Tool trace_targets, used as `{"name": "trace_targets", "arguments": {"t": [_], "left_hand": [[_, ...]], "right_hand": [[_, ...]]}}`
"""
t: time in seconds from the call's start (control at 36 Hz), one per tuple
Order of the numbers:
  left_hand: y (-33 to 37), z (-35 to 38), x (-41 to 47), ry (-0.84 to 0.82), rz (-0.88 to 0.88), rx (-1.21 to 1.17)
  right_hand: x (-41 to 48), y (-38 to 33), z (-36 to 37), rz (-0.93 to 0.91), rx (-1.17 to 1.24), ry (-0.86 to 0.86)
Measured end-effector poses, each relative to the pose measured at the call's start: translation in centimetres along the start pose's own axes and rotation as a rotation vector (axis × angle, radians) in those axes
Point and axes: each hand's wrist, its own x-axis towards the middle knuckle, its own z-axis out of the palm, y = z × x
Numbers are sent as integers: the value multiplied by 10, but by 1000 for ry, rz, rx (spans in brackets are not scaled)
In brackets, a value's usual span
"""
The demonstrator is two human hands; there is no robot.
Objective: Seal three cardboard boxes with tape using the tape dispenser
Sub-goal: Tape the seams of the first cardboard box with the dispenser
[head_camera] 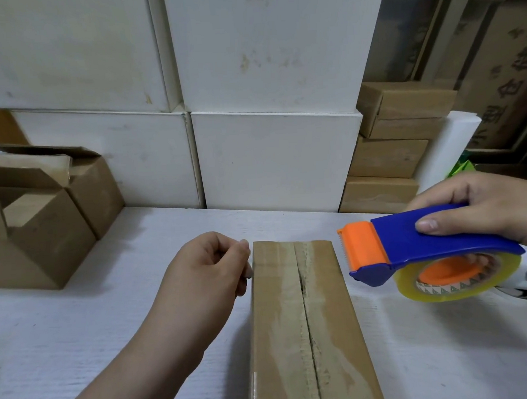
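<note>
A long brown cardboard box lies on the white table, its flaps closed and clear tape along the centre seam. My left hand sits at the box's far left corner with fingers loosely curled, fingertips touching the left side; nothing is visibly held. My right hand grips a blue tape dispenser with an orange cutter head and a roll of clear tape, held in the air to the right of the box's far end.
Two open brown boxes stand at the left on the white table. Stacked white cartons form a wall behind. Small closed brown boxes are piled at the back right.
</note>
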Motion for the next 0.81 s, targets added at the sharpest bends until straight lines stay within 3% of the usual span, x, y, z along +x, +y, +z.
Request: {"name": "trace_targets", "arguments": {"t": [0.44,0.69,0.81], "left_hand": [[-13,12,-7,0,-42,-167],[-16,26,-1,-43,-341,-381],[-20,29,4,-40,-379,-507]], "right_hand": [[8,6,10,23,-33,-22],[10,8,11,3,-54,-5],[10,10,12,-3,-53,0]]}}
